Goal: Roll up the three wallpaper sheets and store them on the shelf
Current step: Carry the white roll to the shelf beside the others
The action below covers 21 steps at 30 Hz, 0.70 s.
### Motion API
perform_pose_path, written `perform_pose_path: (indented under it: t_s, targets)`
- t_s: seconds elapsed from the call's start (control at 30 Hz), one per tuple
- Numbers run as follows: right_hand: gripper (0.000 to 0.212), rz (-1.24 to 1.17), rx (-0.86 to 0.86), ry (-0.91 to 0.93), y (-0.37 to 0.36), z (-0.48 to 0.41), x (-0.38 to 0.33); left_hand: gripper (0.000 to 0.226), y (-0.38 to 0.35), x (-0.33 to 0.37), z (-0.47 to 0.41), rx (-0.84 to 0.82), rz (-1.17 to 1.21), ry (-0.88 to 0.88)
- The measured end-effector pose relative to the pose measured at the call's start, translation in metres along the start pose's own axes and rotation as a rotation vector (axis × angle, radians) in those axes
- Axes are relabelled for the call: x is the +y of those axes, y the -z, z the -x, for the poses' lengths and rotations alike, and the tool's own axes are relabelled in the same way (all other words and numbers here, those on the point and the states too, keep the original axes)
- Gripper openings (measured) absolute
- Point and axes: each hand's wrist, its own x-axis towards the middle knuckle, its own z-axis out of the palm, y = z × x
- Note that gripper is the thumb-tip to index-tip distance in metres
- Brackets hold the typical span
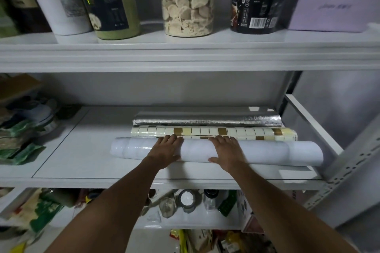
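Left grip [166, 150], right grip [226, 152] clasp white roll [267, 152] on shelf [82, 150], against mosaic roll [228, 131].

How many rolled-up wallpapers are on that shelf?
3. The silver roll lies at the back, the tiled roll is in the middle, and the white roll is at the front, held by the left hand and right hand. None seems hidden.

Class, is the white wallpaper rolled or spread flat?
Rolled: the white wallpaper lies as a tube on the shelf, its round end showing.
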Motion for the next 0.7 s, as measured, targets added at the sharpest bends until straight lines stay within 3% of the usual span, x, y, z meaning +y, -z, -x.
perform_pose_path:
  t_s: [0.37,0.53,0.7]
  targets:
    - [0.068,0.035,0.062,-0.026,-0.013,-0.017,-0.001,0.071,-0.006,0.008,-0.011,0.061,-0.147,0.096]
    - [0.077,0.008,0.067,-0.033,-0.014,-0.017,-0.001,0.084,-0.003,0.007,-0.008,0.095,-0.094,0.082]
    - [0.082,-0.037,0.072,-0.024,-0.012,-0.012,0.004,0.073,-0.003,0.007,-0.004,0.057,-0.008,0.061]
